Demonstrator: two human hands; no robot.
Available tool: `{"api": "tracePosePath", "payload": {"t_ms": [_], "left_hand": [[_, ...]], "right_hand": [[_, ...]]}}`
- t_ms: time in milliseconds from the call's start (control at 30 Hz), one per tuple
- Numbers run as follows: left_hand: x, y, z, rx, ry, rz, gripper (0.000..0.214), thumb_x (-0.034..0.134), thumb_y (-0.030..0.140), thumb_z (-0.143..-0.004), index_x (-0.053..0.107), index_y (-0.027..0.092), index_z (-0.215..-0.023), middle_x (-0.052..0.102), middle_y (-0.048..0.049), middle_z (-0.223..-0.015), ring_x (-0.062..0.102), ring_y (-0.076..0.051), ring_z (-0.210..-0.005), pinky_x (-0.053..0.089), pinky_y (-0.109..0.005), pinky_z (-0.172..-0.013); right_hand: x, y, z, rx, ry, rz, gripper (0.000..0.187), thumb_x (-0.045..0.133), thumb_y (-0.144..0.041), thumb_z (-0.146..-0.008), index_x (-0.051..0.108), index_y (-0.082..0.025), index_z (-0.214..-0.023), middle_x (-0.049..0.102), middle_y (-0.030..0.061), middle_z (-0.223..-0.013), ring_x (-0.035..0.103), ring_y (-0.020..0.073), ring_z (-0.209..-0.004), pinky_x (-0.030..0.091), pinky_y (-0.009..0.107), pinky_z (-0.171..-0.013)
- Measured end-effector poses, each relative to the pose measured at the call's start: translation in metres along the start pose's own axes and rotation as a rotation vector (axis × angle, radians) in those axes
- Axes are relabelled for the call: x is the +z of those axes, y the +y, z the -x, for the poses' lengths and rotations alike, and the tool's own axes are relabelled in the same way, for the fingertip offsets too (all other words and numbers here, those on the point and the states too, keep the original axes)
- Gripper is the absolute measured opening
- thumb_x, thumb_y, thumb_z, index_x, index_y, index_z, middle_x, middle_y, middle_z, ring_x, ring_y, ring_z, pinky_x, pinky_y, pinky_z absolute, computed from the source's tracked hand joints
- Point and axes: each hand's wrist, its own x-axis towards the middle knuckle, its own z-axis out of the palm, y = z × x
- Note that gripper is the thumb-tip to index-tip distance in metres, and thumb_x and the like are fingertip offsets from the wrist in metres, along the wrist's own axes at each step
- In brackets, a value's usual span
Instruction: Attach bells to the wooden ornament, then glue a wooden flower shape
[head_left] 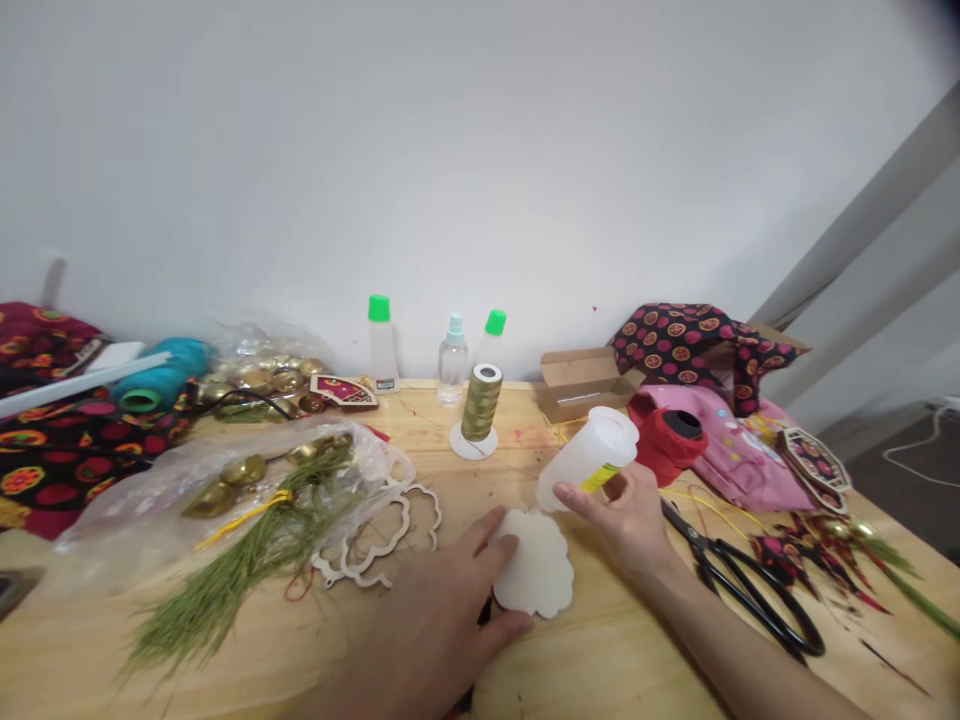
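My left hand (pixel 457 590) grips the left edge of a pale, flat scalloped board (pixel 532 565), with fingers over its top and the thumb along the lower edge. Dark material shows under that hand, mostly hidden. In my right hand (pixel 634 520) is a white plastic bottle (pixel 589 455) with a yellow label, tilted so its round base points up and away. Its other end is hidden low beside the board. Pale scalloped frames (pixel 379 540) lie left of my left hand. Black-handled scissors (pixel 750 580) rest to the right of my right forearm.
Green-capped bottles (pixel 382 350), a clear spray bottle (pixel 452 365) and an olive thread spool (pixel 482 405) stand at the back. A cardboard box (pixel 581 385) and red thread cone (pixel 664 445) sit right. Green tassels (pixel 247 560) and a plastic bag (pixel 142 485) lie left.
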Motion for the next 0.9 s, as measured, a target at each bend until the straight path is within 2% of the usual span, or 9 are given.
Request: {"api": "tracePosePath", "payload": {"t_ms": [200,367,600,800,900], "left_hand": [[-0.0027,0.0027,-0.0015,-0.017,-0.009,0.007,0.044,0.05,0.039,-0.071,0.046,0.029,-0.113,0.032,-0.0013,-0.134,0.056,-0.026,-0.094,0.045,-0.042,-0.077],[-0.0028,0.0036,-0.0014,-0.022,-0.005,0.009,0.044,0.049,0.04,-0.071,0.046,0.029,-0.113,0.033,-0.0005,-0.133,0.056,-0.025,-0.092,0.044,-0.042,-0.078],[-0.0031,0.0044,-0.0004,-0.038,-0.005,0.02,0.044,0.049,0.039,-0.071,0.045,0.031,-0.114,0.034,-0.0004,-0.133,0.056,-0.024,-0.093,0.043,-0.039,-0.079],[-0.0054,0.0045,-0.0004,-0.039,0.0,0.029,0.041,0.047,0.037,-0.072,0.047,0.031,-0.112,0.033,0.0018,-0.133,0.055,-0.023,-0.095,0.044,-0.038,-0.079],[-0.0075,0.0065,-0.0029,-0.083,-0.04,0.015,0.042,0.046,0.035,-0.071,0.048,0.029,-0.112,0.032,0.0,-0.134,0.058,-0.023,-0.09,0.045,-0.038,-0.077]], "right_hand": [[-0.0063,-0.0036,-0.0007,-0.009,-0.018,0.049,0.018,0.067,-0.029,-0.061,0.057,-0.015,-0.066,0.063,0.0037,-0.068,0.057,0.0175,-0.062,0.045,0.027,-0.054],[-0.0026,-0.0055,0.0005,-0.035,-0.017,0.035,0.018,0.067,-0.028,-0.06,0.058,-0.015,-0.068,0.064,0.0046,-0.071,0.058,0.0184,-0.064,0.046,0.028,-0.055],[-0.0073,-0.0074,-0.0029,0.016,-0.042,0.047,0.019,0.068,-0.031,-0.059,0.058,-0.015,-0.065,0.062,0.0037,-0.065,0.056,0.0171,-0.059,0.046,0.028,-0.055],[-0.008,-0.0078,-0.0063,0.035,-0.072,-0.039,0.02,0.067,-0.031,-0.059,0.058,-0.015,-0.066,0.062,0.0029,-0.066,0.056,0.0167,-0.06,0.045,0.028,-0.057],[-0.007,-0.0094,-0.0088,0.056,-0.097,-0.087,0.02,0.067,-0.03,-0.058,0.056,-0.016,-0.068,0.061,0.0013,-0.067,0.056,0.0157,-0.062,0.045,0.026,-0.057]]}}
